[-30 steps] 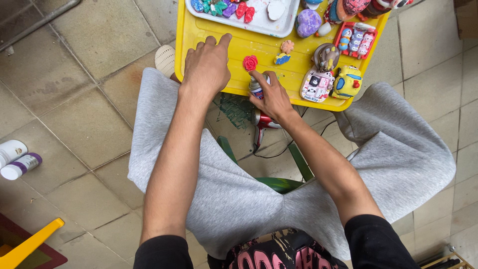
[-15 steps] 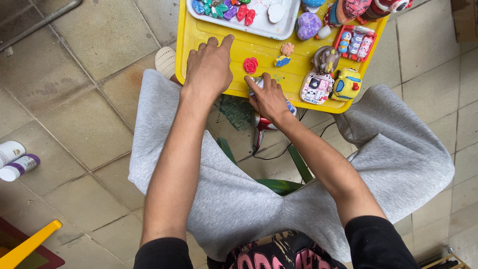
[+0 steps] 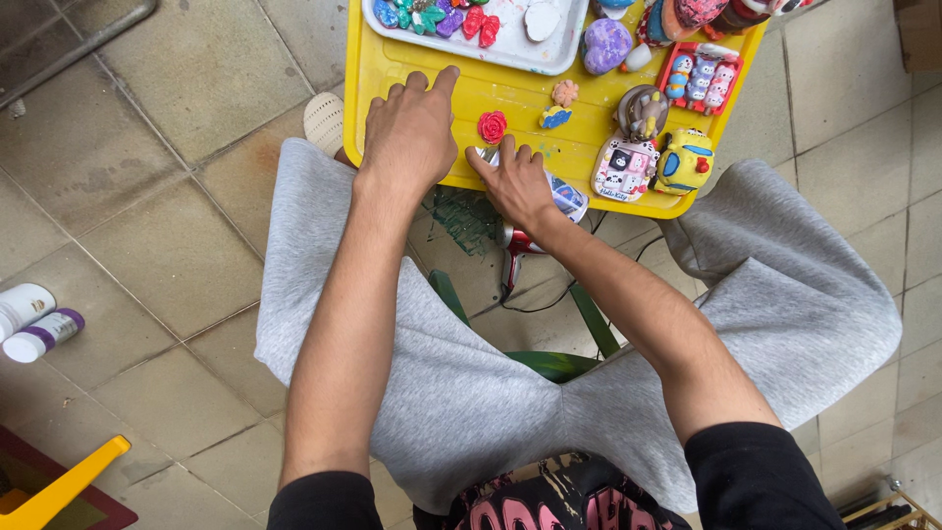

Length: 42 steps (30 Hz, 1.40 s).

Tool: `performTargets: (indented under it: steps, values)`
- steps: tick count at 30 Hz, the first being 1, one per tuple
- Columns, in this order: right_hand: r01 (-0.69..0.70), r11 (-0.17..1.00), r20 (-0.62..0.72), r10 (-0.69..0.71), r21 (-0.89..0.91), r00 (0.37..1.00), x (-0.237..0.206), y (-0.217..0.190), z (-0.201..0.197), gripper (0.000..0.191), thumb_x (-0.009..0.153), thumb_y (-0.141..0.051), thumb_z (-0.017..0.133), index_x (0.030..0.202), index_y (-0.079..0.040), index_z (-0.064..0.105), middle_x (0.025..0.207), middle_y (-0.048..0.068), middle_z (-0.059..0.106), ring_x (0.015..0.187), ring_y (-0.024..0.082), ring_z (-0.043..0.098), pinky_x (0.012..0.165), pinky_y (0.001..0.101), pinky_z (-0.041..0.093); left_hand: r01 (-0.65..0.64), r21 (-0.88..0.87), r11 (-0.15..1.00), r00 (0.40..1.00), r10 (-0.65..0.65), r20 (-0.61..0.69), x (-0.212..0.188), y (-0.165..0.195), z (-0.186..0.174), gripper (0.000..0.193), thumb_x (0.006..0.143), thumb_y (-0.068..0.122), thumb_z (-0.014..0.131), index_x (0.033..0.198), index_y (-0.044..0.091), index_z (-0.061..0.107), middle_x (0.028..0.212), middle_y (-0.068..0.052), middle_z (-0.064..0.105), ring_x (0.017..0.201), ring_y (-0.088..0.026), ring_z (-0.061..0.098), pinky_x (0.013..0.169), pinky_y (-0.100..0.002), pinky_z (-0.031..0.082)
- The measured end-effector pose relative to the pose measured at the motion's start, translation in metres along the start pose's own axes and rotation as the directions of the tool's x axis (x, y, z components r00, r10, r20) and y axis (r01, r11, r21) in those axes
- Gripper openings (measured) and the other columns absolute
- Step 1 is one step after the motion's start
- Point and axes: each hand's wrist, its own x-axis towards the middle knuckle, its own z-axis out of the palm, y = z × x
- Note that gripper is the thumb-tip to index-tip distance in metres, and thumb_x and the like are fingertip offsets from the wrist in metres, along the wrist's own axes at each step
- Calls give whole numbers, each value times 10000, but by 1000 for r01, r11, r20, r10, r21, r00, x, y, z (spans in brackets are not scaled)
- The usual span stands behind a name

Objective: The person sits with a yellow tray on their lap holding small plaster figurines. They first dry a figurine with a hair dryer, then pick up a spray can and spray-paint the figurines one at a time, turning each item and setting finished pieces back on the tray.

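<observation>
My left hand (image 3: 412,132) lies flat, fingers spread, on the near left part of a yellow tray (image 3: 392,59) that rests across my knees. My right hand (image 3: 515,182) is closed around a small white and blue tube (image 3: 567,196) at the tray's near edge, its tip close to a small red rose figure (image 3: 492,127). Just beyond the rose lie a little orange flower (image 3: 564,92) and a small blue and yellow piece (image 3: 554,118).
A white dish (image 3: 510,47) of painted figures sits at the tray's far side, with a purple heart (image 3: 606,45), a cartoon plaque (image 3: 622,168) and a yellow car figure (image 3: 683,162) to the right. Two white bottles (image 3: 29,322) stand on the tiled floor at left. A red tool (image 3: 515,250) lies below the tray.
My right hand has pulled back a little toward the tray's near edge with the tube. The left hand has stayed on the tray.
</observation>
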Motion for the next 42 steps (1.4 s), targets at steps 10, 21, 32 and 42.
performTargets:
  steps: [10, 21, 32, 42]
  values:
    - [4, 998, 24, -6, 66, 1000, -1, 5, -10, 745, 845, -234, 725, 1498, -312, 374, 1243, 276, 474, 939, 427, 604, 738, 546, 525, -1, 2, 1000, 1000, 1, -9, 0, 1, -3, 565, 923, 129, 663, 1463, 82, 501, 1239, -226, 623, 1144, -387, 614, 935, -551, 470]
    - [-33, 948, 21, 28, 318, 999, -5, 20, -14, 744, 891, -280, 737, 1531, -285, 357, 1302, 292, 469, 1084, 483, 590, 905, 572, 507, 2, -12, 1000, 1000, -2, -6, 1, -1, -3, 569, 921, 124, 654, 1466, 85, 494, 1250, -225, 619, 1156, -387, 607, 945, -556, 464]
    - [-135, 636, -12, 221, 760, 975, -19, 46, -20, 699, 898, -328, 786, 1462, -129, 424, 1371, 259, 561, 1278, 452, 573, 1103, 505, 446, 8, -17, 1000, 1000, -8, -11, 2, 1, -5, 563, 925, 141, 661, 1458, 84, 489, 1251, -222, 612, 1161, -391, 604, 949, -572, 458]
    - [-168, 551, -27, 327, 817, 945, -30, 50, -20, 753, 864, -340, 791, 1478, -136, 406, 1351, 242, 592, 1235, 403, 612, 1071, 500, 478, 7, -11, 1000, 1000, -8, -22, -1, -3, -7, 560, 937, 144, 657, 1466, 80, 488, 1253, -225, 613, 1166, -390, 605, 954, -574, 458]
